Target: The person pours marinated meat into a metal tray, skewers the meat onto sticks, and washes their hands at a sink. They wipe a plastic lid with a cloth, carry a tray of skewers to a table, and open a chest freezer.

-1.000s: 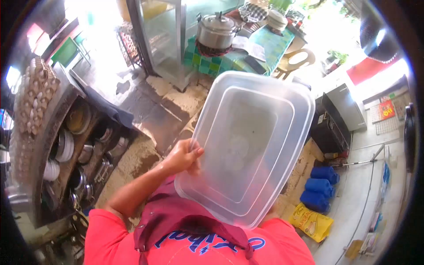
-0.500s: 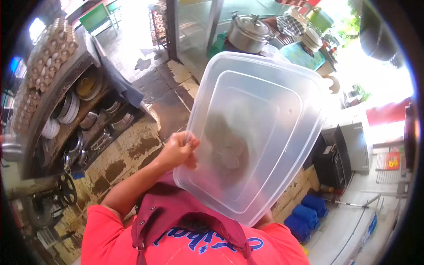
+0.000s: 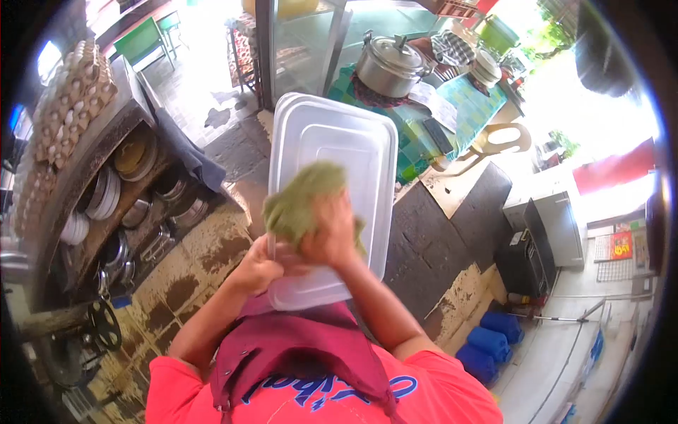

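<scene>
One lid was held before the apron, its edge gripped in the left hand, probably for steadiness while the right hand, clutching a cloth, bore seemingly on its face.

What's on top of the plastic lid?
A green cloth, right hand on it. Left hand grips the plastic lid at its edge. Lid surface under the cloth is hidden.

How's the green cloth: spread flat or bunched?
Bunched. The green cloth shows loose, crumpled folds around the right hand, over only part of the plastic lid; motion blur hides finer detail.
</scene>
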Available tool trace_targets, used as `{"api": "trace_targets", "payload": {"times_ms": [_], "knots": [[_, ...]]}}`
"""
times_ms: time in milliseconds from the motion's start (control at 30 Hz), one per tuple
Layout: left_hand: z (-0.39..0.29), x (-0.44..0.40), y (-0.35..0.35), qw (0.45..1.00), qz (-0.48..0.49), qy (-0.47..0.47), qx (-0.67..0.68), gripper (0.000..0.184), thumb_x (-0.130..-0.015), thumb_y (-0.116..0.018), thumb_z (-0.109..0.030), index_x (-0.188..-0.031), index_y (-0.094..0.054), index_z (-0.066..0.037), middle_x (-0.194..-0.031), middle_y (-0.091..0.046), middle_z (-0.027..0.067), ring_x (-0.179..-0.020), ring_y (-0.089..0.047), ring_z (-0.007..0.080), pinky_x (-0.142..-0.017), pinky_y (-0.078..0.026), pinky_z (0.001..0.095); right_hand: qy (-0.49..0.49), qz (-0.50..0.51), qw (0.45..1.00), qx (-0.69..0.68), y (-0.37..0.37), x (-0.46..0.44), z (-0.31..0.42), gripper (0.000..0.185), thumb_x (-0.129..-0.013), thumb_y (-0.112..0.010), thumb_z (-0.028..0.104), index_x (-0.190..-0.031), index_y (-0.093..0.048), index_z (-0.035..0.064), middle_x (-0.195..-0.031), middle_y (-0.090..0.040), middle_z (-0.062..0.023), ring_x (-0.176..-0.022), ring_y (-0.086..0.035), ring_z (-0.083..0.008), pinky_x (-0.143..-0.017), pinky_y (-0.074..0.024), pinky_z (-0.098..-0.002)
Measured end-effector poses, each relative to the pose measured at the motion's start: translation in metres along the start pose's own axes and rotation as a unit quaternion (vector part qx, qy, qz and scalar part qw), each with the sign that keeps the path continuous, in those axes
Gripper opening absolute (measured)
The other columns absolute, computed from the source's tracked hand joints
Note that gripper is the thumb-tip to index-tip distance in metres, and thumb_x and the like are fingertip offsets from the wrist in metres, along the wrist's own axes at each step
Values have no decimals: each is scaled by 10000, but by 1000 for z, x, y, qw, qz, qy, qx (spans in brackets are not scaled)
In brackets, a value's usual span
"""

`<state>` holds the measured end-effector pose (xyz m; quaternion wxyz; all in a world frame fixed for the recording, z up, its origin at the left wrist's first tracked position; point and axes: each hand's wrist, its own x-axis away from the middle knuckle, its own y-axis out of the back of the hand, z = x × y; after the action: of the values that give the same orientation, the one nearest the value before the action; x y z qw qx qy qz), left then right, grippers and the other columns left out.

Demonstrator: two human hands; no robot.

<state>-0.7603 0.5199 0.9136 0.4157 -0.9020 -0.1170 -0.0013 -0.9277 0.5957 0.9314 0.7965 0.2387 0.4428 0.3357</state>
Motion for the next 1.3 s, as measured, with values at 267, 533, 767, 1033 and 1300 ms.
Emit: {"api": "trace_targets", "payload": {"times_ms": [267,533,767,1033,1300], "knots": [[-78,37,73,998,-9,-3,61,788,-618,-461,110,-1376,-289,-24,-1309,-454,190,-1148,-512,301,-972,-416,445,-210,92,967,-107,-86,2,1,458,-794,-516,102,-1229,-458,-31,-1266,-439,-263,-1189,-376,-448,-1030,-290,-477],[-119,53,101,996,57,11,65,760,-722,-663,-82,-1372,-280,9,-1299,-461,209,-1144,-515,298,-977,-408,428,-89,69,993,38,-82,-163,6,327,-790,-532,165,-1034,-544,-52,-1071,-529,-281,-1056,-467,-392,-929,-347,-493],[-181,64,107,956,-248,-83,-131,651,-641,-553,-32,-1273,-408,23,-1099,-584,225,-973,-613,302,-827,-523,397,-150,208,966,-42,-118,-100,31,275,-716,-602,123,-944,-609,-32,-982,-611,-173,-957,-568,-334,-841,-446,-416],[-197,75,154,899,-344,-188,-194,254,-879,-580,-273,-875,-518,-26,-744,-636,135,-636,-628,212,-596,-535,329,-375,64,531,-757,-145,-264,-50,318,-895,-502,317,-989,-587,24,-870,-615,-62,-724,-600,-191,-652,-504,-316],[-169,113,152,697,-599,-321,-229,235,-873,-584,-163,-1083,-528,-74,-897,-564,42,-703,-562,157,-590,-503,313,-138,512,724,-441,-210,-198,73,298,-848,-577,279,-1024,-622,43,-969,-597,-49,-869,-551,-138,-730,-459,-280]]}}
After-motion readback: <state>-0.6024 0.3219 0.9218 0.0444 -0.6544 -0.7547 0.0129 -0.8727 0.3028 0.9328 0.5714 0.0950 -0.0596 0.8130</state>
